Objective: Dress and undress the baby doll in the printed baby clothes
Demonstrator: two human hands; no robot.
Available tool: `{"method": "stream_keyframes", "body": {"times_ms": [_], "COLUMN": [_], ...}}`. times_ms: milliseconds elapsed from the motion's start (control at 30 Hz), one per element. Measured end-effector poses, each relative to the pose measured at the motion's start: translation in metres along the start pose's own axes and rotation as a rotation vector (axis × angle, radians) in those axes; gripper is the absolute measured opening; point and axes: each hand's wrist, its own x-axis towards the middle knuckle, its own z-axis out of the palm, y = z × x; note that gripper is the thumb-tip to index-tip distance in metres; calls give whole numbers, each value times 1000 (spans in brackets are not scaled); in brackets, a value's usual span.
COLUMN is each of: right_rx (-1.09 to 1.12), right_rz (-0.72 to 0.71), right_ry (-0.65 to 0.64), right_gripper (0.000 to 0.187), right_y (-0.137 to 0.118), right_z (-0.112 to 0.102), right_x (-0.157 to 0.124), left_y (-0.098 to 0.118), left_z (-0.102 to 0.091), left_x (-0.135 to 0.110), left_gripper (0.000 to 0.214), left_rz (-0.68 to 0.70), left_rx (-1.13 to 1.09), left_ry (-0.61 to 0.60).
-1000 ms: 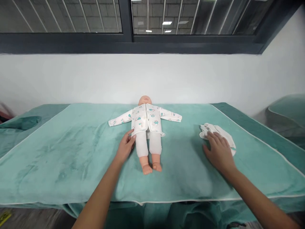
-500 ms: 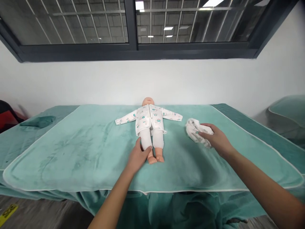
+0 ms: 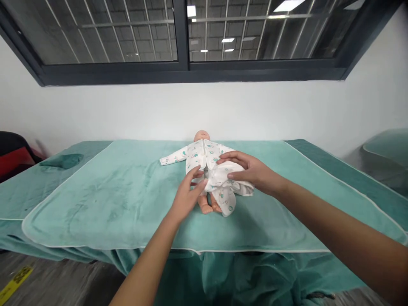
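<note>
- Since half a second ago, the right hand (image 3: 251, 172) has carried the crumpled white cotton garment (image 3: 225, 189), printed with small teal figures, from the blanket's right side over to the doll's legs. The left hand (image 3: 186, 195) has lifted off the doll's leg to meet it.
- Nearest, a dark teal velvety cover (image 3: 242, 276) hangs in soft folds over the front of the surface.
- On top lies a light teal plush blanket (image 3: 111, 199), flat, round-cornered and edged with white piping.
- The left hand's fingers (image 3: 195, 172) are spread open, with the thumb and fingertips touching the garment's left edge.
- The right hand's fingers are closed on the top of the soft bundle, gripping it, and one fold dangles over the doll's shins.
- A smooth plastic baby doll (image 3: 196, 155) lies on its back, head away, in a matching printed jacket. Its bare feet peek out beneath the garment.
- Far left rests a folded dark teal cloth (image 3: 62, 160).
- Behind stand a plain white wall (image 3: 127, 110) and a dark-framed window (image 3: 181, 38).
</note>
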Motion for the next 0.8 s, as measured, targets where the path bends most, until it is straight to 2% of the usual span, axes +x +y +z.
{"method": "stream_keyframes", "body": {"times_ms": [67, 133, 200, 267, 367, 400, 467, 533, 600, 633, 700, 800], "right_rx": [125, 215, 253, 214, 54, 1, -74, -121, -148, -143, -81, 89], "right_rz": [-47, -89, -137, -178, -188, -172, -120, -62, -32, -25, -20, -31], "right_ry": [-97, -162, -209, -260, -299, -266, -139, -14, 47, 61, 90, 121], "right_gripper": [50, 50, 54, 65, 85, 86, 73, 45, 19, 16, 20, 28], "right_y": [-12, -25, -35, -39, -33, -29, -22, -17, -15, -16, -18, -24], "right_z": [10, 19, 26, 32, 41, 44, 48, 49, 46, 43, 36, 26], "right_x": [10, 16, 18, 16, 13, 13, 14, 16, 19, 19, 21, 24], "left_y": [28, 49, 61, 66, 70, 72, 75, 78, 80, 81, 82, 83], "left_z": [-1, -1, -2, -4, -8, -9, -12, -15, -18, -21, -26, -34], "left_x": [3, 5, 6, 6, 3, 2, -1, -2, -1, 0, 3, 6], "left_gripper": [63, 73, 80, 77, 48, 36, 17, 9, 10, 13, 18, 20], "left_rz": [52, 97, 129, 158, 173, 157, 110, 74, 42, 19, -25, -61], "left_rx": [-83, -123, -134, -117, -75, -61, -41, -43, -85, -133, -299, -576], "left_ry": [-107, -107, -11, 118, 268, 296, 336, 368, 395, 397, 363, 189]}}
